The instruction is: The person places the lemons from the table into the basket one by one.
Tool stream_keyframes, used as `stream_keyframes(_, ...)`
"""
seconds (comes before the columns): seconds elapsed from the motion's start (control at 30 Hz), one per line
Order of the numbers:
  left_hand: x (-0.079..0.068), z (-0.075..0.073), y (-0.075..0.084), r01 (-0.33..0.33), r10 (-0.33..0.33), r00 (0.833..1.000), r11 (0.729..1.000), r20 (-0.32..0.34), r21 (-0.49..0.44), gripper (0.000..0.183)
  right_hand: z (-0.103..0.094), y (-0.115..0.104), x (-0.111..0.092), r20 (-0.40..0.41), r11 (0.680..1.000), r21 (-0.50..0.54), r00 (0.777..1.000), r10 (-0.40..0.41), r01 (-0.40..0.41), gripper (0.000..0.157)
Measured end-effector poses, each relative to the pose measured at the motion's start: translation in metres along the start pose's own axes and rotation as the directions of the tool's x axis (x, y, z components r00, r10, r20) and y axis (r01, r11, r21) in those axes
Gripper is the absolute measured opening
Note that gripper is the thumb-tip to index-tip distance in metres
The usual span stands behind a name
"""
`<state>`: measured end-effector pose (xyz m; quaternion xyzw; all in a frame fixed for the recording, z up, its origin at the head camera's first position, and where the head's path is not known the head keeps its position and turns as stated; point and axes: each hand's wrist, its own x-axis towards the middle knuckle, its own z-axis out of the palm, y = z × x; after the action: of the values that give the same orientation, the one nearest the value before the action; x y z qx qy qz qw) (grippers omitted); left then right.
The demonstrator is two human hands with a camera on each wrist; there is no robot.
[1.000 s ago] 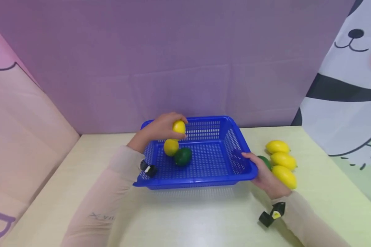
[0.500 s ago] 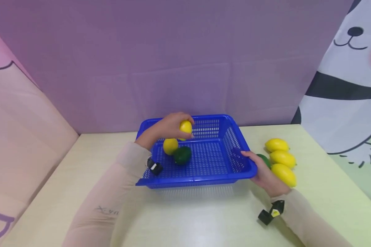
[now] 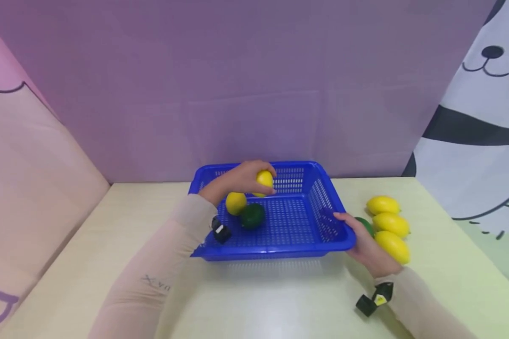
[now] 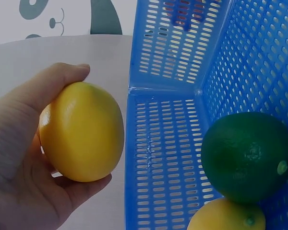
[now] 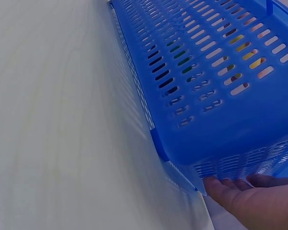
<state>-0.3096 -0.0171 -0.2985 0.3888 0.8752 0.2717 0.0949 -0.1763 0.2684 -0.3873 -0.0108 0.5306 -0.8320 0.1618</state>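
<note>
My left hand (image 3: 248, 178) grips a yellow lemon (image 3: 265, 181), which overlaps the rear part of a blue plastic basket (image 3: 271, 248) in the head view. In the left wrist view, thumb and fingers curl round the lemon (image 4: 81, 132), beside the basket's wall. Inside the basket lie a second lemon (image 3: 235, 203) and a dark green round fruit (image 3: 252, 216), side by side at the left. My right hand (image 3: 365, 242) holds the basket's right end by its rim. The right wrist view has its fingers (image 5: 225, 191) against the slotted end wall.
Three lemons (image 3: 391, 225) lie in a row on the pale table (image 3: 263, 301), right of the basket. Next to them a green fruit (image 3: 365, 226) is partly hidden behind the right hand. A purple cloth (image 3: 254, 94) hangs behind the table.
My left hand has shifted to the right with the lemon, across the rear of the basket. The right hand keeps its hold, and the fruits in the basket and on the table stay put.
</note>
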Motion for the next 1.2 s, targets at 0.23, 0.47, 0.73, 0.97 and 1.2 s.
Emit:
stream_keyframes(0.23,0.004,0.001,-0.001,0.038,-0.04,0.999,0.997,-0.017,-0.064,0.041,0.001,0.0,-0.001,0.017,1.0,-0.004,1.0,-0.007,0.007,0.047)
stream_keyframes(0.47,0.013,0.002,-0.005,0.039,-0.042,0.999,0.996,-0.028,-0.076,0.041,0.0,-0.001,-0.003,0.013,1.0,-0.021,1.0,-0.02,0.02,0.05)
stream_keyframes(0.73,0.018,0.002,-0.005,0.077,-0.078,0.997,0.995,-0.014,-0.064,0.048,0.003,-0.002,0.003,-0.006,1.0,-0.023,1.0,0.005,-0.005,0.045)
stream_keyframes(0.97,0.023,0.008,-0.014,0.092,-0.093,0.996,0.995,-0.01,-0.05,0.048,0.006,-0.003,0.005,-0.028,0.999,-0.053,1.0,0.005,-0.007,0.052)
stream_keyframes(1.2,0.02,0.017,-0.021,0.15,-0.15,0.988,0.989,0.033,-0.001,0.046,0.008,0.001,0.005,-0.022,0.998,-0.064,1.0,0.017,-0.018,0.052)
